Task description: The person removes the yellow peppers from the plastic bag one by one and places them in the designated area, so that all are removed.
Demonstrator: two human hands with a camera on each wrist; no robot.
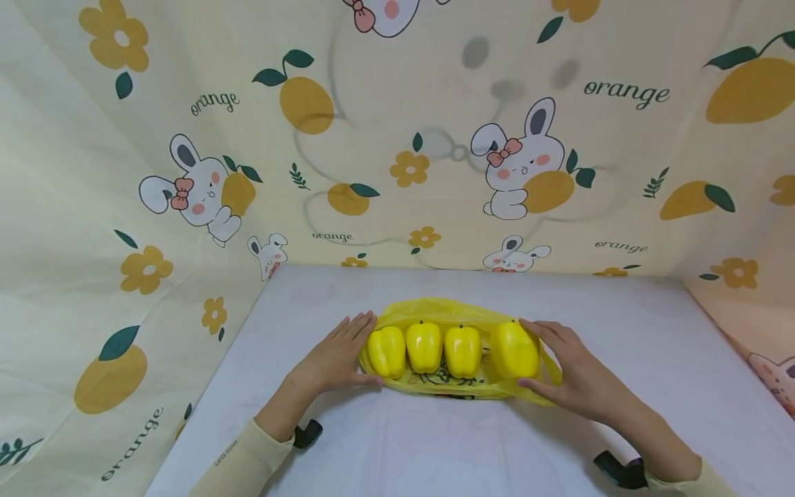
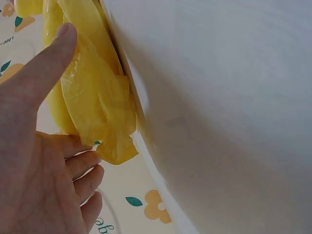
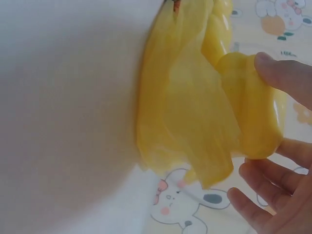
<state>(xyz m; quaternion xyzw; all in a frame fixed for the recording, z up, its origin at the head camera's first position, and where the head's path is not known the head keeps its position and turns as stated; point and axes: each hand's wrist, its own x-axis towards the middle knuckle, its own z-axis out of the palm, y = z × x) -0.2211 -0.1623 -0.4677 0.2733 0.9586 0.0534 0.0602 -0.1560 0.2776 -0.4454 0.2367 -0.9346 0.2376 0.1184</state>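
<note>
Several yellow bell peppers (image 1: 425, 348) sit in a row on a thin yellow plastic bag (image 1: 435, 308), its edges standing up around them. My left hand (image 1: 340, 355) touches the bag's left end beside the leftmost pepper, fingers extended at the far side and thumb at the near side. In the left wrist view, the thumb (image 2: 56, 53) lies against crumpled yellow plastic (image 2: 95, 97). At the other end, my right hand (image 1: 577, 369) holds the rightmost pepper (image 1: 514, 351) between thumb and fingers; this pepper looks tilted. Loose plastic (image 3: 200, 112) hangs beside it in the right wrist view.
A white cloth (image 1: 397, 455) covers the table. Behind it and at the sides rises a cream backdrop (image 1: 385, 152) printed with rabbits, oranges and flowers. Dark wrist devices (image 1: 308, 434) show under both forearms.
</note>
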